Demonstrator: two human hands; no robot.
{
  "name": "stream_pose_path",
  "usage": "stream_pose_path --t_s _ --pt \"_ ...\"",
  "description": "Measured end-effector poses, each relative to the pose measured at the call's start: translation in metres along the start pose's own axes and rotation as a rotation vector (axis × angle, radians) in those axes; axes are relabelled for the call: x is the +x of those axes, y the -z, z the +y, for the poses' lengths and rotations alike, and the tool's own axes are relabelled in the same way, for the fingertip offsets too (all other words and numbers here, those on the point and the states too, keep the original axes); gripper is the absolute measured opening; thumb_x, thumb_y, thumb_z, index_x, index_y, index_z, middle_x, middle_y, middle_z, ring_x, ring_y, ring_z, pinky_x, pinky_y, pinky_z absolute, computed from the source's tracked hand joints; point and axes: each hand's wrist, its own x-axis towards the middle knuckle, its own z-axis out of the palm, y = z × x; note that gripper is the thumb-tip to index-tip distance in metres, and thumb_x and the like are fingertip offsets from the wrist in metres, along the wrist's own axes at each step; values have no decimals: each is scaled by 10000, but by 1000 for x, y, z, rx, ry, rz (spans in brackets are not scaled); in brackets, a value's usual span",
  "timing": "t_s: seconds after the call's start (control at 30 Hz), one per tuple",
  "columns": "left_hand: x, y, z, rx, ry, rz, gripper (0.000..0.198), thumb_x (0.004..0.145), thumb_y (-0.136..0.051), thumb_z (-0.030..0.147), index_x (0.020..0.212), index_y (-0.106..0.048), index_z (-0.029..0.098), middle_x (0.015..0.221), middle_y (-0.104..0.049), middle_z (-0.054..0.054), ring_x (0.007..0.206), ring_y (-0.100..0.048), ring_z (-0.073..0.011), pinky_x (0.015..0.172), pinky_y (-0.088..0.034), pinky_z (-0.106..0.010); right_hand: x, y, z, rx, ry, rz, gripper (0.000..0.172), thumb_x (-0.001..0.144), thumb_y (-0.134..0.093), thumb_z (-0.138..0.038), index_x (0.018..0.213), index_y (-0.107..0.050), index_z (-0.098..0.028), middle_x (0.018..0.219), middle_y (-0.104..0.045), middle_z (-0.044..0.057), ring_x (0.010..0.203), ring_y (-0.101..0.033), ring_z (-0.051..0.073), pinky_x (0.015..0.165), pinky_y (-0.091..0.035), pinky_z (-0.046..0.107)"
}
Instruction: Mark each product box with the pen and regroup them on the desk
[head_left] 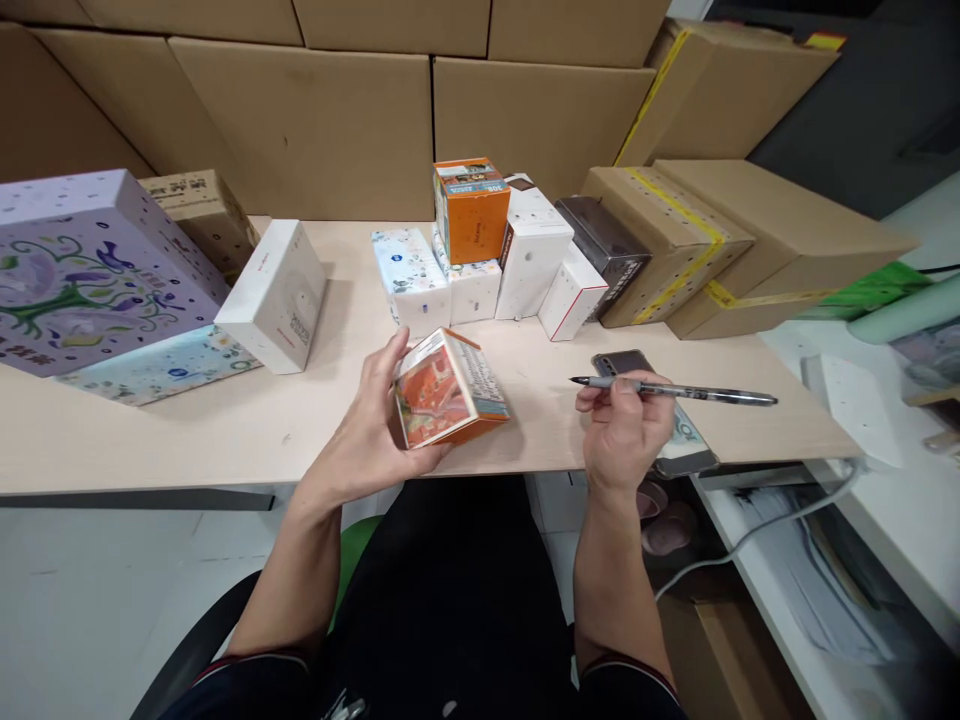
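My left hand (373, 420) grips a small orange box (448, 390) with a printed picture on its face, tilted above the front edge of the pale wooden table (187, 430). My right hand (624, 425) pinches a black pen (675, 391) that lies level, tip pointing left toward the box. Under that hand a dark phone (679, 440) rests on the table near its front right corner.
A row of small boxes stands mid-table: an orange box (472, 210) on white ones (529, 250), a dark box (604, 245). Taped cardboard boxes (720, 240) lie right, a purple patterned box (82, 270) and a white box (276, 295) left. Big cartons (315, 110) form a wall behind.
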Motion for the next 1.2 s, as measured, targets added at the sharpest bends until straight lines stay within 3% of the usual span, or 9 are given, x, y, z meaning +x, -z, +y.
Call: stream_pose_path --t_s 0.17,0.37,0.5,0.67,0.8,0.93,1.2 --pt "10 1 10 151 -43 -61 1200 758 -867 314 1680 -109 430 1616 -345 -90 1540 -368 -392 1267 -372 -609 -1 0 1 13 3 -11 105 914 -629 -317 901 -549 -251 640 -640 -81 534 -603 110 557 -495 261" --pt "-6 -16 -6 -36 59 11 1258 777 -885 416 1678 -6 416 1688 -213 -129 1571 -306 -417 1282 -311 -652 -1 1 2 42 -20 -16 127 904 -660 -327 908 -563 -244 641 -640 -85 530 -619 109 545 -497 252" --pt "-13 -26 -6 -83 92 59 1108 782 -885 360 1640 -183 373 1624 -339 -142 1516 -411 -388 1253 -379 -621 -3 -13 -7 106 -14 -22 98 894 -657 -308 932 -609 -231 643 -654 -72 536 -623 109 533 -492 242" --pt "-10 -36 -4 -81 -31 113 927 786 -884 324 1521 -321 358 1566 -360 -139 1500 -436 -360 1225 -421 -590 -9 -52 -28 146 -33 -217 131 947 -626 -351 999 -648 -232 708 -705 -38 550 -621 102 539 -502 240" --pt "-9 -37 -4 -69 -86 105 844 800 -882 355 1464 -362 347 1561 -367 -144 1517 -419 -361 1198 -455 -579 -10 -73 -35 19 1 -399 174 997 -592 -432 974 -598 -260 712 -701 -44 532 -614 100 520 -488 233" --pt "-9 -36 -1 -52 -104 108 778 813 -868 353 1427 -390 350 1546 -398 -128 1527 -406 -356 1194 -468 -577 -11 -75 -32 -173 63 -538 194 1014 -570 -444 937 -596 -268 684 -641 -59 590 -638 118 574 -508 253" --pt "-9 -36 0 -43 -84 102 756 829 -855 371 1427 -394 345 1537 -381 -137 1530 -399 -363 1181 -490 -581 -9 -76 -41 -307 179 -618 126 991 -610 -306 881 -640 -254 733 -684 -57 603 -644 105 623 -519 244"
